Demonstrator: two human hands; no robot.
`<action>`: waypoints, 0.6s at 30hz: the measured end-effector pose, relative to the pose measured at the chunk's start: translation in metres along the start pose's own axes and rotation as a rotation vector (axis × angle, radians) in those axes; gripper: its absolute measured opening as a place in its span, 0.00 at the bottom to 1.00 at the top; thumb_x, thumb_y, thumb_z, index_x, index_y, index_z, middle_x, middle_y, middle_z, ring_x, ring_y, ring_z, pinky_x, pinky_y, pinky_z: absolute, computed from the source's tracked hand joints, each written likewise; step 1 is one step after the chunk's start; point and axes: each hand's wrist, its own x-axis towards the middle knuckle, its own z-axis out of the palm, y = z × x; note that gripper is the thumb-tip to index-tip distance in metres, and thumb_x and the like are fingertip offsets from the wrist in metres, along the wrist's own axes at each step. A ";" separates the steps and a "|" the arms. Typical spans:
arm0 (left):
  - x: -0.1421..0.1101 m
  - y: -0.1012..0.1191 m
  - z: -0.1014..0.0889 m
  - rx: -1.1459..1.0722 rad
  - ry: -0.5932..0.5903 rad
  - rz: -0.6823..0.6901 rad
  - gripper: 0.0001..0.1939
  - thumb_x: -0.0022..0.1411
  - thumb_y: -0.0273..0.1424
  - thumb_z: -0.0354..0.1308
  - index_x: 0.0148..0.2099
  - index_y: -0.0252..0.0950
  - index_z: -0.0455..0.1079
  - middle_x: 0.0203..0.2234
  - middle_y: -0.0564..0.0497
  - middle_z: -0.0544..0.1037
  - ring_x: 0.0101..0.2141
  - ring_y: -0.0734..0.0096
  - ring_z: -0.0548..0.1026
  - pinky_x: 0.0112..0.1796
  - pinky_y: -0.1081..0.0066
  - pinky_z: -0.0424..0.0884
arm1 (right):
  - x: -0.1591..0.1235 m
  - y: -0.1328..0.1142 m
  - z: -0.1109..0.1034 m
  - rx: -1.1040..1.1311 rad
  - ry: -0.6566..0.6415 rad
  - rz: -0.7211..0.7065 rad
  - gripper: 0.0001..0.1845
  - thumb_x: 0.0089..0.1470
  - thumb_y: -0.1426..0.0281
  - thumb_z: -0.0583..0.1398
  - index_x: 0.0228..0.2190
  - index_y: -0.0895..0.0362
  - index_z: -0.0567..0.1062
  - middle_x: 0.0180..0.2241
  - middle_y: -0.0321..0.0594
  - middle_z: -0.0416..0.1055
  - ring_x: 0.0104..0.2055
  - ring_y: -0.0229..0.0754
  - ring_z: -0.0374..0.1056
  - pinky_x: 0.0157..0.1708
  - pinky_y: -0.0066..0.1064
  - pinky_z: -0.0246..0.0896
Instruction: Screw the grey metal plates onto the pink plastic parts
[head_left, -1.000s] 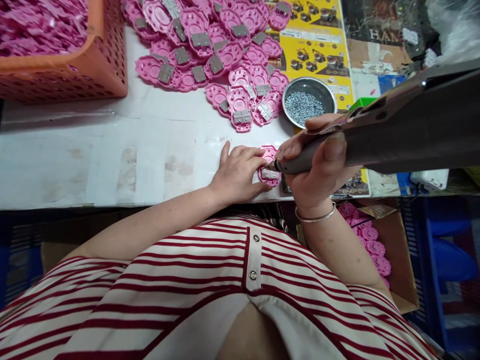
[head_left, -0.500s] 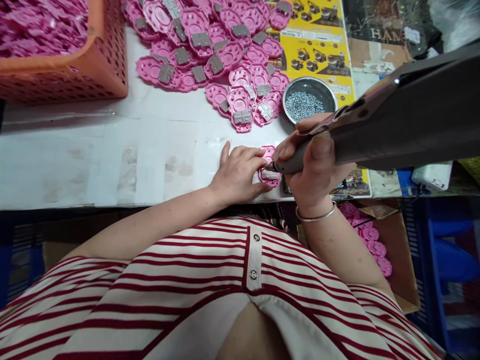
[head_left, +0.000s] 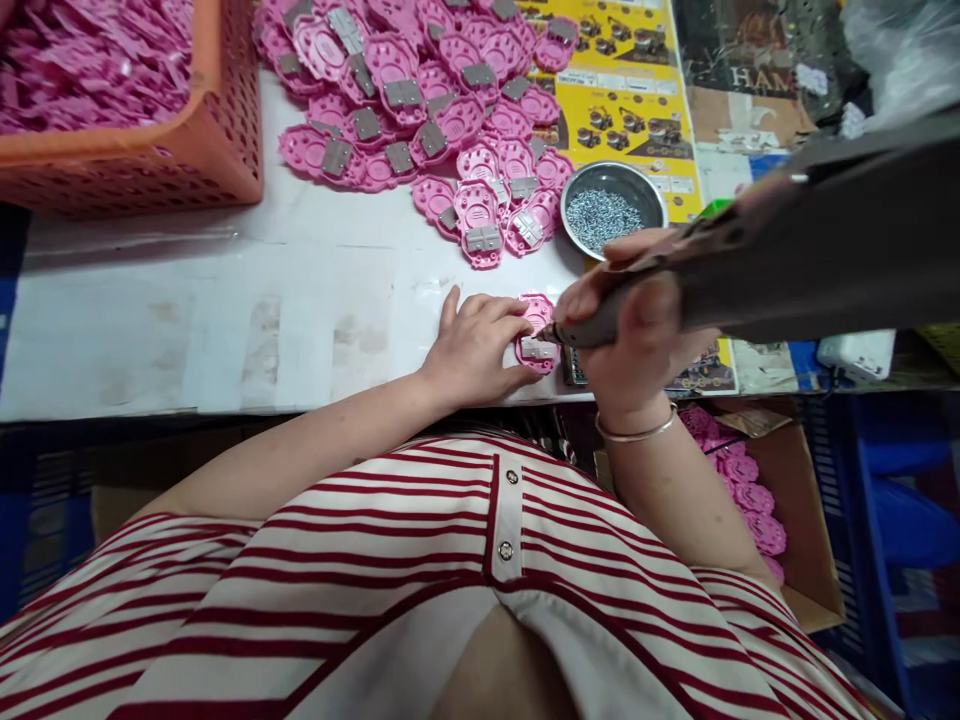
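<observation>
Between the thumb and fingers of my left hand [head_left: 480,345] a pink plastic casing [head_left: 537,312] lies on the white tabletop, held at its left side. A grey metal plate [head_left: 535,348] covers the lower part of this casing. My right hand [head_left: 634,320] is wrapped around a dark grey power screwdriver [head_left: 780,240], whose body slants up to the right. Its tip is over the casing, close to the metal plate; whether it touches a screw cannot be made out. Just beyond my right hand stands a steel bowl [head_left: 606,205] of small screws.
Many pink casings with metal plates [head_left: 480,215] are heaped at the back. An orange basket [head_left: 225,130] full of pink parts stands at the left. Below the table edge on the right, a cardboard box [head_left: 806,530] holds more casings. A white adapter [head_left: 855,352] sits at the right.
My right hand and the screwdriver have shifted slightly right, drawing the tip back a little from the casing. My left hand keeps its hold. The view has moved slightly.
</observation>
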 end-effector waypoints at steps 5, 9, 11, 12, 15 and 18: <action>0.003 -0.002 0.001 0.026 -0.012 0.014 0.26 0.58 0.48 0.67 0.55 0.43 0.73 0.61 0.46 0.70 0.62 0.46 0.62 0.66 0.33 0.40 | -0.001 -0.027 -0.021 0.312 0.177 -0.284 0.17 0.53 0.50 0.62 0.35 0.48 0.77 0.14 0.26 0.54 0.11 0.31 0.49 0.10 0.27 0.50; 0.004 -0.002 0.006 0.061 0.037 0.026 0.23 0.56 0.48 0.69 0.51 0.45 0.76 0.58 0.47 0.71 0.60 0.46 0.64 0.65 0.34 0.44 | -0.016 -0.053 -0.034 0.289 0.276 -0.126 0.13 0.52 0.53 0.64 0.31 0.50 0.78 0.14 0.28 0.58 0.13 0.33 0.52 0.12 0.29 0.57; 0.002 -0.002 0.009 0.065 0.109 0.023 0.21 0.55 0.46 0.70 0.49 0.45 0.77 0.58 0.47 0.71 0.60 0.48 0.65 0.66 0.36 0.46 | -0.026 -0.062 -0.039 0.283 0.308 -0.060 0.15 0.49 0.52 0.66 0.30 0.50 0.77 0.14 0.28 0.60 0.14 0.34 0.55 0.14 0.30 0.60; 0.001 -0.004 0.009 0.073 0.157 0.024 0.21 0.55 0.46 0.70 0.49 0.45 0.77 0.59 0.46 0.71 0.61 0.48 0.65 0.66 0.37 0.45 | -0.030 -0.064 -0.042 0.286 0.309 -0.063 0.16 0.49 0.52 0.66 0.30 0.51 0.77 0.14 0.28 0.61 0.14 0.34 0.55 0.14 0.30 0.60; -0.003 -0.014 0.004 0.129 0.315 0.030 0.24 0.55 0.49 0.70 0.52 0.47 0.76 0.64 0.46 0.66 0.64 0.48 0.61 0.67 0.39 0.42 | -0.039 -0.065 -0.049 0.296 0.291 -0.150 0.17 0.54 0.53 0.62 0.32 0.55 0.77 0.15 0.29 0.63 0.14 0.34 0.59 0.14 0.28 0.61; 0.002 -0.030 -0.010 0.181 0.385 -0.014 0.25 0.55 0.48 0.70 0.53 0.47 0.75 0.63 0.45 0.66 0.63 0.48 0.62 0.67 0.40 0.44 | -0.045 -0.062 -0.055 0.268 0.321 -0.176 0.15 0.56 0.58 0.61 0.33 0.58 0.77 0.15 0.29 0.64 0.15 0.34 0.61 0.16 0.28 0.64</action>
